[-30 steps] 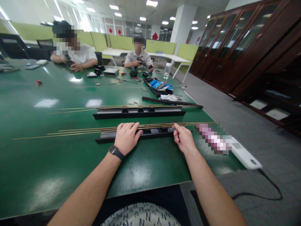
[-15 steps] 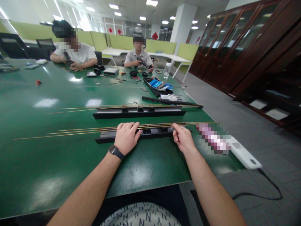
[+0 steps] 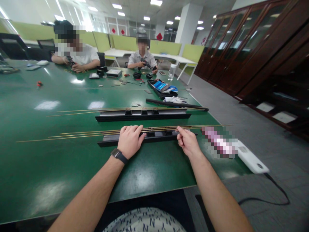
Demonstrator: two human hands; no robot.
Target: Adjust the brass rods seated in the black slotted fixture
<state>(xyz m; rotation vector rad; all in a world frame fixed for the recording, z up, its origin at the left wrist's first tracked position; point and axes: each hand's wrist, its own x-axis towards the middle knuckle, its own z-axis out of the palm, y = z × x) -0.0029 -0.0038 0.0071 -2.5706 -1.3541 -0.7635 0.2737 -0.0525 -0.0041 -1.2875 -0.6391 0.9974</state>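
My left hand (image 3: pixel 131 140) lies palm down over the near black rail (image 3: pixel 158 139). Its fingers curl over the far side and the thumb rests along the near side. Several thin golden rods (image 3: pixel 82 132) run lengthwise across this rail, passing under my left hand and sticking out well past both ends. My right hand (image 3: pixel 187 140) is closed near the rail's right end, with thumb and index finger pinching one golden rod. Beyond lies a second black rail (image 3: pixel 142 118) with more golden rods (image 3: pixel 72 111) across it.
A long black bar (image 3: pixel 176 104), white gloves (image 3: pixel 175 100) and a black tray (image 3: pixel 160 91) with blue packets lie further back. At the right edge sits a white device (image 3: pixel 252 158) with a cable. Two people work across the green table (image 3: pixel 67 174).
The longest golden rod's left end has shifted slightly to the right. Both my hands stay almost in the same place.
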